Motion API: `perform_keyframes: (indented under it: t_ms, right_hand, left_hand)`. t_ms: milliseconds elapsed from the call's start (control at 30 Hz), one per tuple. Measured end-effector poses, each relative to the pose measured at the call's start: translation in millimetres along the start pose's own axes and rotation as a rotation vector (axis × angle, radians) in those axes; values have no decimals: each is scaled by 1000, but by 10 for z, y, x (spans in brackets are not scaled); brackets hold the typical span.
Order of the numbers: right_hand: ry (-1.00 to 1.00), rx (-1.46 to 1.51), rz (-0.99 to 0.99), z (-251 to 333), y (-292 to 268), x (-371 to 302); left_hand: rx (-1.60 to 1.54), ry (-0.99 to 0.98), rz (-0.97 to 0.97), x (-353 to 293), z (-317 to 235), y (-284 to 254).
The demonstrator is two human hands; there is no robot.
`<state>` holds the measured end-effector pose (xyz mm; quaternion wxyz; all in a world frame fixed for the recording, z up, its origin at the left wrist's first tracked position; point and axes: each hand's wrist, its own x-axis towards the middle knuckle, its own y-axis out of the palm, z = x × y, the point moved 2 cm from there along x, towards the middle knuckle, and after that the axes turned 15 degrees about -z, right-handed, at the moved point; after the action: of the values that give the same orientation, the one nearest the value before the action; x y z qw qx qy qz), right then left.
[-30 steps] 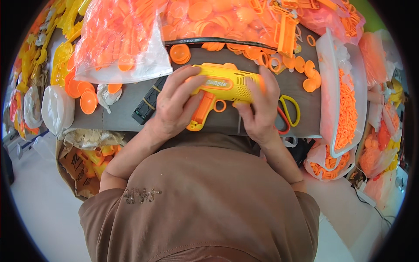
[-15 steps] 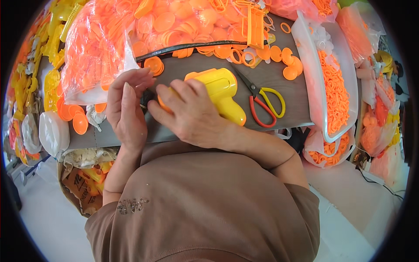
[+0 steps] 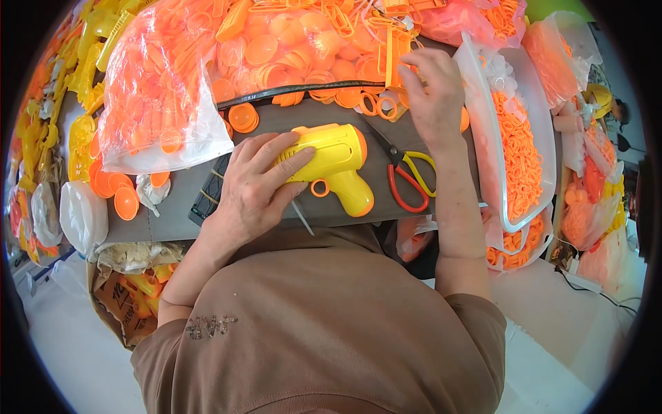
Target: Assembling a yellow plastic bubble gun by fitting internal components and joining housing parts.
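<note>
A yellow toy gun (image 3: 329,153) with orange trim and an orange trigger lies on its side on the grey work surface. My left hand (image 3: 256,176) wraps round its left end, the fingers over the top and the thumb below. My right hand (image 3: 434,90) is raised at the far right, thumb and fingers apart, beside an orange frame-shaped part (image 3: 389,58). Nothing shows in it. To the right of the toy gun lie scissors (image 3: 407,179) with one red and one yellow handle. Several orange rings (image 3: 387,107) lie behind them.
Clear bags of orange parts (image 3: 162,90) and orange discs (image 3: 243,118) fill the back. A white bin (image 3: 510,207) of small orange rings stands at the right. A dark flat object (image 3: 209,193) lies left of my left hand. Below is a carton (image 3: 114,297) of yellow parts.
My right hand has left the toy gun and reached to the far right. My left hand has taken hold of the gun, which has turned so its orange trigger shows.
</note>
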<state>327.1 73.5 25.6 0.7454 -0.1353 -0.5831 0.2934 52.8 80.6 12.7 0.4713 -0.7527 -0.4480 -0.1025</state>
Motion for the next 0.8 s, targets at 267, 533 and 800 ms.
perform_keyframes:
  t_ms: [267,533,800]
  right_hand:
    - [-60,-521,248,5,448,-24]
    - [268,214,61,288,-125,234]
    - [152,482,546,972,-195,-286]
  left_hand:
    - [1,-27,-27,-7,37,-6]
    - [-81,-42,-74,-21,100,-4]
    - [-164,-64,-80,-75,110,14]
